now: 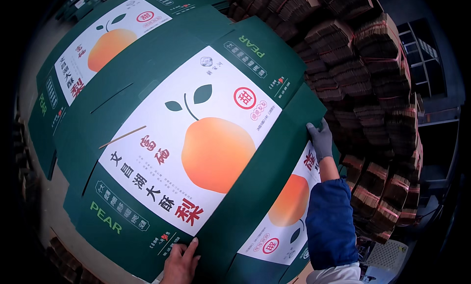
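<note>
A large flat printed cardboard box sheet (230, 205) fills the middle of the view, green with white panels that each show an orange-yellow pear. My left hand (180, 262) is bare and rests on its near green part, below the big white panel, with the fingers apart and slightly bent. On the right, my right hand (321, 141) wears a grey glove and is closed at the sheet's right edge, thumb on top; its other fingers are partly hidden. A thin brown strip (122, 137) lies across the left border of the big panel.
Stacks of folded brown cardboard (338, 53), some tied with pink straps, stand along the far and right side. A pale plastic basket (387, 255) sits at the lower right. More cardboard pieces (64, 259) are at the lower left. A window (419, 51) shows at the right.
</note>
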Demonstrator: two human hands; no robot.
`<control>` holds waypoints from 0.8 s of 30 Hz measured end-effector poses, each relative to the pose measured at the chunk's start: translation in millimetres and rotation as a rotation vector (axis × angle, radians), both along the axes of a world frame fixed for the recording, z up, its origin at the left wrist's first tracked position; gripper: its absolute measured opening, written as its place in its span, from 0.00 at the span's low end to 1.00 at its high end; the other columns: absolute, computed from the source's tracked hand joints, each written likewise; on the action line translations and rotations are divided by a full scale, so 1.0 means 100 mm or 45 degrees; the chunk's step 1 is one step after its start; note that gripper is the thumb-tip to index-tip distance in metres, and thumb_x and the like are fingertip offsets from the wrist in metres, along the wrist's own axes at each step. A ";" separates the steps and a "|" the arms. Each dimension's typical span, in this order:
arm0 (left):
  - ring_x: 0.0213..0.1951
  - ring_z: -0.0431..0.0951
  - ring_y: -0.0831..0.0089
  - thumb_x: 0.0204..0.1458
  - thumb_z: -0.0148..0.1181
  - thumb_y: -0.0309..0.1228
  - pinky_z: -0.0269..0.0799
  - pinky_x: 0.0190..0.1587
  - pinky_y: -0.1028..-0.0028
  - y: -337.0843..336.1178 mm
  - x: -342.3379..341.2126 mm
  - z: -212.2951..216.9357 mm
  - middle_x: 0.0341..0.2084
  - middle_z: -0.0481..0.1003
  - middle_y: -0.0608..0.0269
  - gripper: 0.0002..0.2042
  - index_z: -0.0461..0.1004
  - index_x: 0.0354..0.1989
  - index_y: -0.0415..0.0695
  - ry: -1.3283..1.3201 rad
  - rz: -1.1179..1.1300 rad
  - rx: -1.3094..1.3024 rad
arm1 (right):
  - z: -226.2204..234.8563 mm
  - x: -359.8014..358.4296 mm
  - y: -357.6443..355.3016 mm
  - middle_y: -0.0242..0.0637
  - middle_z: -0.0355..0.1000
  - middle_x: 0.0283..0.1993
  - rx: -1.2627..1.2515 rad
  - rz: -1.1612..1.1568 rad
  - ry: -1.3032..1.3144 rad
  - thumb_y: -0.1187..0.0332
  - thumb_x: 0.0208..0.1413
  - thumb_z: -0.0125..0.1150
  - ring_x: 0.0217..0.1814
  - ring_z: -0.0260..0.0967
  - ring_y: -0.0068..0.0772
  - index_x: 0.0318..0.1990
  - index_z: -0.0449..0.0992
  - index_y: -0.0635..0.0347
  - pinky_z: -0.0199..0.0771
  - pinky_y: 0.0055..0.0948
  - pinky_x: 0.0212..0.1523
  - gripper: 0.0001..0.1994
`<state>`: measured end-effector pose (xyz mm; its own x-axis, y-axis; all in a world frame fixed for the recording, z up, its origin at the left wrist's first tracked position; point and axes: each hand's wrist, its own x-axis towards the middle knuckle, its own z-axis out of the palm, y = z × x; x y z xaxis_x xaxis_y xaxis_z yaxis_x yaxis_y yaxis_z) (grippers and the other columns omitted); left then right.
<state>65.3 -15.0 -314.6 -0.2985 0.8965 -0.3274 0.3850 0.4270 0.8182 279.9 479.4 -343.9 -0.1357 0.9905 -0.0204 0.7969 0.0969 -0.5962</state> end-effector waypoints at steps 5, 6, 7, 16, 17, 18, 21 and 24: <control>0.33 0.74 0.58 0.48 0.65 0.23 0.74 0.37 0.65 -0.01 0.02 -0.03 0.35 0.68 0.52 0.28 0.68 0.61 0.45 0.003 -0.042 -0.117 | -0.05 0.04 0.04 0.47 0.73 0.53 0.040 0.003 -0.034 0.60 0.52 0.65 0.50 0.74 0.36 0.64 0.62 0.68 0.71 0.29 0.51 0.34; 0.34 0.73 0.56 0.51 0.62 0.23 0.72 0.37 0.64 0.00 0.01 -0.02 0.35 0.68 0.52 0.27 0.67 0.62 0.45 0.008 -0.028 -0.057 | -0.07 0.05 0.06 0.46 0.74 0.51 0.045 0.007 -0.033 0.60 0.52 0.65 0.48 0.74 0.35 0.64 0.63 0.67 0.71 0.29 0.49 0.34; 0.35 0.72 0.54 0.54 0.60 0.24 0.71 0.37 0.62 0.00 0.01 -0.01 0.35 0.68 0.51 0.25 0.66 0.63 0.44 0.013 -0.015 0.004 | -0.08 0.07 0.07 0.45 0.74 0.48 0.051 0.011 -0.032 0.60 0.52 0.65 0.46 0.73 0.34 0.63 0.63 0.67 0.71 0.29 0.48 0.33; 0.36 0.72 0.52 0.54 0.59 0.23 0.70 0.38 0.61 0.01 0.01 0.00 0.36 0.68 0.49 0.25 0.65 0.63 0.43 0.027 -0.028 -0.007 | -0.15 0.04 0.10 0.38 0.72 0.36 0.014 0.054 -0.016 0.59 0.51 0.66 0.34 0.69 0.29 0.60 0.67 0.64 0.70 0.28 0.40 0.30; 0.35 0.73 0.55 0.52 0.62 0.23 0.72 0.38 0.63 -0.01 0.01 -0.01 0.36 0.68 0.51 0.27 0.66 0.62 0.44 0.008 -0.042 -0.099 | -0.16 0.02 0.09 0.38 0.72 0.36 -0.003 0.069 -0.009 0.59 0.51 0.66 0.34 0.69 0.30 0.60 0.67 0.64 0.70 0.28 0.40 0.30; 0.35 0.74 0.57 0.49 0.64 0.23 0.73 0.38 0.65 -0.01 0.02 -0.03 0.36 0.67 0.52 0.28 0.67 0.62 0.45 -0.014 -0.062 -0.183 | -0.18 0.06 0.12 0.41 0.73 0.38 0.011 0.082 -0.027 0.58 0.51 0.65 0.36 0.71 0.33 0.60 0.67 0.64 0.71 0.30 0.42 0.31; 0.35 0.73 0.54 0.52 0.61 0.23 0.72 0.38 0.63 0.01 0.01 0.00 0.36 0.68 0.50 0.26 0.66 0.62 0.44 -0.006 -0.057 -0.081 | -0.20 0.14 0.19 0.48 0.75 0.44 0.054 0.098 -0.199 0.54 0.52 0.63 0.44 0.74 0.43 0.61 0.66 0.64 0.71 0.36 0.47 0.32; 0.36 0.72 0.51 0.55 0.58 0.24 0.70 0.39 0.60 0.03 0.00 0.03 0.36 0.69 0.49 0.25 0.65 0.63 0.43 0.011 -0.044 -0.017 | -0.12 0.04 0.10 0.55 0.74 0.51 0.034 0.027 -0.563 0.50 0.54 0.60 0.53 0.73 0.53 0.63 0.64 0.63 0.70 0.43 0.53 0.34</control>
<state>65.6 -11.7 -311.5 -0.2705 0.9018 -0.3371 0.4064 0.4244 0.8092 284.1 489.6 -355.6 -0.1402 0.9886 -0.0552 0.9724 0.1270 -0.1957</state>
